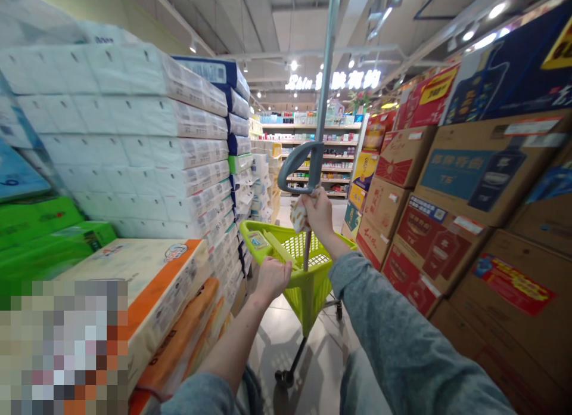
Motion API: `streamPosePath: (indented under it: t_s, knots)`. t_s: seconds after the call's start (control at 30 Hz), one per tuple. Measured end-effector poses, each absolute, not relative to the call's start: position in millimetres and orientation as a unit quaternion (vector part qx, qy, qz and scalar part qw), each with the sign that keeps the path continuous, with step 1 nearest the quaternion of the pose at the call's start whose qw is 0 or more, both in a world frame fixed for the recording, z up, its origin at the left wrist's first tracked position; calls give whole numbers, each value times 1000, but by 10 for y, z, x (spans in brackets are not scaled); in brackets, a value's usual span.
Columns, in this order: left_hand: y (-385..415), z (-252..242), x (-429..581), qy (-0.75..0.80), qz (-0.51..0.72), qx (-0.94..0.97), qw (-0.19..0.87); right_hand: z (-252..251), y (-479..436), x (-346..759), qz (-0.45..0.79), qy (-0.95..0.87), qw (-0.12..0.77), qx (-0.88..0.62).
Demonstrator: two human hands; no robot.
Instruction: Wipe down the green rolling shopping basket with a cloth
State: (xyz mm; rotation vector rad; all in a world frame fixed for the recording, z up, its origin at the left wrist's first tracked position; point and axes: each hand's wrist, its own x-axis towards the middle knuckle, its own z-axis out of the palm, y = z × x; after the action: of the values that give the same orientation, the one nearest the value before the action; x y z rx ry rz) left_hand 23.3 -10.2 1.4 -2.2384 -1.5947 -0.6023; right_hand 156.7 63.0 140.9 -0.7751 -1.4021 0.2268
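Note:
In the head view, a lime-green shopping cart [308, 290] with a perforated basket stands in front of me. My left hand [273, 279] is closed on its near rim. A long grey pole [328, 63] rises upright out of the cart and leaves the top of the view. It carries a dark grey loop-shaped handle [286, 170]. Just below that loop, my right hand [316, 209] is closed around the pole. A crumpled white and brown patterned piece [298, 215], perhaps cloth, shows at its fingers. The pole's lower end is hidden in the basket.
Stacked white tissue packs [120, 111] line the left side, with an orange and cream pack [156, 272] nearer me. Cardboard boxes [473, 176] are piled along the right. A tiled aisle runs to lit store shelves [313, 135]. A cart wheel [285, 377] sits near my feet.

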Motion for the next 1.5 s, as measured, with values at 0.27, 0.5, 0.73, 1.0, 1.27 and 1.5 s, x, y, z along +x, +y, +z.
streamPosePath:
  t_s: [0.27,0.5,0.73,1.0,1.27,1.5]
  knots:
    - [-151,16,368,-562,-178,-790,168,561,381,1626,105,-630,644,-421]
    - [-210,11,458,-554,-172,-795,174,665,262,1747,121,-642,626,-426]
    - [-265,11,530,-557,-182,-792,173,1085,320,1742,136,-599,688,-387]
    - [-296,64,545,-545,-138,-806,183,125,201,1764,171,-612,633,-443]
    - [-305,38,604,-563,-157,-792,177,406,167,1774,175,-598,647,-439]
    - [-294,-10,649,-563,-182,-783,190,959,288,1797,151,-585,689,-401]
